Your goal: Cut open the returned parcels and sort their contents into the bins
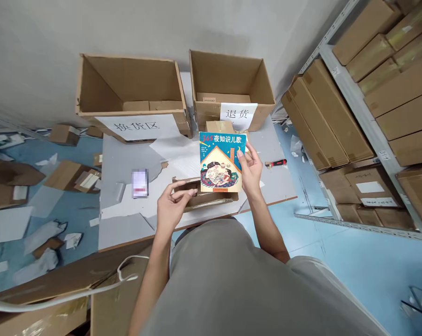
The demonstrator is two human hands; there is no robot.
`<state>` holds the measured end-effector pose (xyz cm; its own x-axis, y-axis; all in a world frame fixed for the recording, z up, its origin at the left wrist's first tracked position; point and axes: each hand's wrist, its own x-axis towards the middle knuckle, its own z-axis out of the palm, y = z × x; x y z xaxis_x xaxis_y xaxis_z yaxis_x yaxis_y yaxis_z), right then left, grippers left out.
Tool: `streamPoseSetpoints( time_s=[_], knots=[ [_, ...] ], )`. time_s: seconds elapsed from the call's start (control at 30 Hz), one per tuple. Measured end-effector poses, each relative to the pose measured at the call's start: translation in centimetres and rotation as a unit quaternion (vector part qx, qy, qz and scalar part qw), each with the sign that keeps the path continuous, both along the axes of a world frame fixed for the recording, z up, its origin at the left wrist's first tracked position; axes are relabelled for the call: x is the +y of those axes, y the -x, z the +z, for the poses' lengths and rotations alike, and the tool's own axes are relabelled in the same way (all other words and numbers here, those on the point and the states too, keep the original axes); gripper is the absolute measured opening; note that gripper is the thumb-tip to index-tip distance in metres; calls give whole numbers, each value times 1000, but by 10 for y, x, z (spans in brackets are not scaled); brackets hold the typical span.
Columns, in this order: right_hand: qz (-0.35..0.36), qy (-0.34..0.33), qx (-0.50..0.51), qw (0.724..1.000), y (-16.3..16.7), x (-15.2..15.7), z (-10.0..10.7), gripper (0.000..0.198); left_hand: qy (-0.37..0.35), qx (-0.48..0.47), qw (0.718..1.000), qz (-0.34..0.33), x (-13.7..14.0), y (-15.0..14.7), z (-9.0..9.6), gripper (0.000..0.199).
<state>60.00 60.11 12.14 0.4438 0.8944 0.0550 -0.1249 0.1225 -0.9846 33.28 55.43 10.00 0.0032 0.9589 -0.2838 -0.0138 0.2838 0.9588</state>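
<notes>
My right hand (252, 169) grips a children's book (221, 165) by its right edge, the thumb on the front cover. The book is held upright, its blue-topped cover with a house-shaped picture turned towards me. Below it a small, open cardboard box (211, 201) lies on the table, partly hidden by the book. At the left end of this box is my left hand (172, 203), fingers loosely bent and apart from the thumb, with nothing visible in them. I cannot tell whether its fingertips touch the box.
Two large open cartons with paper labels, a left carton (130, 88) and a right carton (228, 77), stand along the back. A phone (140, 183) and a red-and-black cutter (276, 163) lie on the table (109, 224). Shelves of boxes (400, 93) rise at right.
</notes>
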Motion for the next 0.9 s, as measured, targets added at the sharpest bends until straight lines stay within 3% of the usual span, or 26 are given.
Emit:
streamPoseSetpoints(
  time_s=[0.13,0.33,0.5,0.6,0.7,0.8,0.9],
  knots=[
    [21,29,38,999,7,-1,-15,101,-22,24,999,27,4,-11,-7,84],
    [45,51,33,997,18,-6,-29,97,24,-121,990,-65,5,-27,-13,90],
    [65,60,0,996,22,-11,-35,97,41,-136,989,-33,4,-38,-20,86],
    [41,71,-86,993,24,-19,-38,102,30,-117,993,-15,3,-42,-23,86],
    [22,78,-205,975,33,-32,-41,93,1,-74,997,23,2,-50,-26,78],
    [101,88,-236,962,51,-46,-43,92,-40,-22,997,58,-4,-62,-25,70],
    [143,90,-202,965,66,-50,-41,106,-85,49,994,48,-16,-71,-21,57]
  ],
)
